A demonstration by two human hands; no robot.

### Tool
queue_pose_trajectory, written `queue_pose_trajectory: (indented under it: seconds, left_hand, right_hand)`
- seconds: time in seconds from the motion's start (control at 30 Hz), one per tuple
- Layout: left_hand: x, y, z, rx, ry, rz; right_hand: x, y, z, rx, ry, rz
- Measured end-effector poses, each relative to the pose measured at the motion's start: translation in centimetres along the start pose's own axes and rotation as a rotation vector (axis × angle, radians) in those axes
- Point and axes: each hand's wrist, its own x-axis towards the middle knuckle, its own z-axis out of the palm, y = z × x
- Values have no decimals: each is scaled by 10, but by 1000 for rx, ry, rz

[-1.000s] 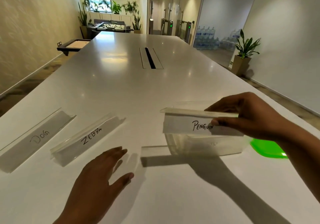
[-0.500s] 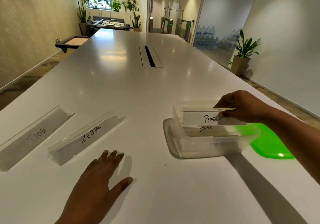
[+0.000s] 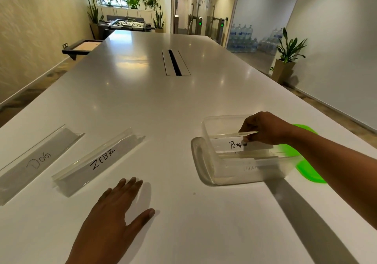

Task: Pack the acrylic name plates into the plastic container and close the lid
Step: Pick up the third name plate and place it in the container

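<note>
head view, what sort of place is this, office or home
Most likely an office meeting room: a long white conference table with a cable slot, access turnstiles past the doorway, and stacked water-cooler bottles behind glass.

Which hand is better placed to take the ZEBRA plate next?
Left. The left hand is open, near the ZEBRA plate; the right hand holds the PENGUIN plate in the container.

PENGUIN plate (image 3: 237, 144) in right hand (image 3: 265, 129), partly inside clear container (image 3: 208, 157); left hand (image 3: 112, 212), palm down, near ZEBRA plate (image 3: 98, 161)
</note>
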Motion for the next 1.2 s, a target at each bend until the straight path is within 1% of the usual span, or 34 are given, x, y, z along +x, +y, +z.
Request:
queue_pose_trajectory:
  seconds: [0.2, 0.57, 0.73, 0.9, 0.97, 1.1, 1.2]
  left_hand:
    - [-1, 3, -1, 9, 11, -11]
    - [-1, 3, -1, 4, 5, -9]
    - [-1, 3, -2, 2, -1, -3]
    - [0, 4, -3, 6, 1, -5]
    - [0, 4, -3, 5, -2, -5]
    - [-2, 4, -2, 12, -6, -6]
    - [-3, 4, -1, -6, -8, -16]
  right_hand:
    - [6, 3, 11, -27, -14, -2]
    - [10, 11, 13, 26, -54, 35]
    - [11, 16, 12, 42, -17, 27]
    - [2, 6, 4, 34, 120, -16]
    - [-7, -10, -1, 47, 229, -71]
    - [-38, -60, 0, 207, 484, -208]
    - [-65, -98, 14, 242, 639, -353]
